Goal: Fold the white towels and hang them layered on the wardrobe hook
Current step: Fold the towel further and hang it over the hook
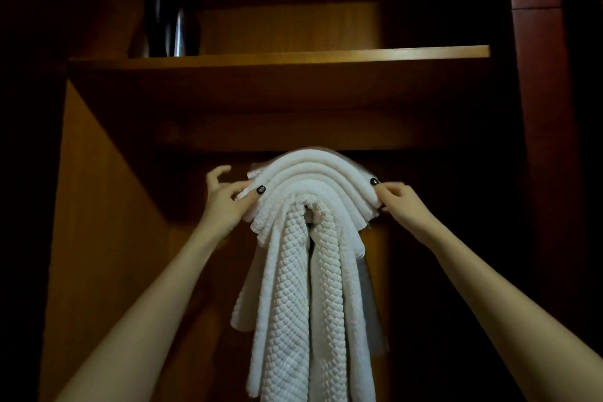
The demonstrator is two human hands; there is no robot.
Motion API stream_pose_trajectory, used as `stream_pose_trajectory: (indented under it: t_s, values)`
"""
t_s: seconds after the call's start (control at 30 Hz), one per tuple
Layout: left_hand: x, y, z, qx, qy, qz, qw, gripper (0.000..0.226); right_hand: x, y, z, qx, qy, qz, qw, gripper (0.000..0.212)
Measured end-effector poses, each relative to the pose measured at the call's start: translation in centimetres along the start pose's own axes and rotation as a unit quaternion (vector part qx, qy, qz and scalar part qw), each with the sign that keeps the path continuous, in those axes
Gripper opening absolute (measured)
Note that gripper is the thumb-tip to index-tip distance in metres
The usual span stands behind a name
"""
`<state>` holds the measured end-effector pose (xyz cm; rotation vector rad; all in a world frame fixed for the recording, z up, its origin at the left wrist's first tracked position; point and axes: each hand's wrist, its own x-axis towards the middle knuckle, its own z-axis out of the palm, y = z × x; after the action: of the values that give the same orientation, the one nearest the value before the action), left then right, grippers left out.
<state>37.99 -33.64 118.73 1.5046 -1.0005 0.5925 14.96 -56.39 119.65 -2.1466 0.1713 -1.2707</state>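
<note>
Several white towels (pixel 306 179) hang layered one over another just below the wooden shelf (pixel 280 57), under its middle. Their smooth folded edges form stacked arches at the top, and the innermost towel, with a bumpy woven pattern, falls long and straight from under the shelf past the bottom of the view. Whatever the stack hangs on is hidden by the folds.

Both hands are raised to the stack, below the shelf. The left hand (pixel 228 202) pinches the left end of the arches, its dark-nailed thumb pressed on the front of the layers and its fingers behind them, with the forefinger lifted and curled free. The right hand (pixel 396 202) grips the right end of the same layers, thumb on the front edge and fingers curled around the back. Both bare forearms reach up from the lower corners of the view.

On top of the shelf, towards its left end, stands a dark glossy bottle (pixel 177 29), too dim to make out well. Brown wardrobe (pixel 107 206) walls run down from the shelf on either side.
</note>
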Motion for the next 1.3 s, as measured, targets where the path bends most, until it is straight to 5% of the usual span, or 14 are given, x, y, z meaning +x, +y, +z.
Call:
stream_pose_trajectory:
  t_s: [0.1,0.27,0.57,0.73,0.9,1.1,1.3]
  values:
    - [0.9,1.0,0.4,0.063,-0.027,0.056,0.996,0.039,0.9,-1.2,-0.1,-0.097,0.052,-0.035,0.993,0.037]
    - [3.2,4.1,1.9,0.098,-0.136,0.156,0.973,0.048,2.4,-4.5,1.9,-0.122,-0.047,-0.130,0.983,0.043]
    - [3.2,2.2,4.1,-0.010,-0.135,0.107,0.985,0.040,4.0,-1.7,5.6,-0.160,-0.040,-0.159,0.973,0.050]
    - [2.9,3.0,3.9,0.051,-0.170,0.119,0.977,0.047,2.6,-2.1,6.3,-0.091,-0.024,-0.167,0.981,0.035]
    - [0.3,5.4,2.2,0.101,-0.128,0.137,0.977,0.049,1.0,-3.9,4.0,-0.093,-0.097,-0.064,0.989,0.056]
    - [-6.5,5.7,-1.3,0.173,-0.098,0.173,0.965,0.047,-7.5,-4.0,3.9,-0.128,-0.026,-0.033,0.991,0.063]
    - [-17.0,3.4,-4.5,0.257,-0.184,0.128,0.940,0.051,-18.0,-4.3,7.3,-0.108,-0.068,0.014,0.992,0.060]
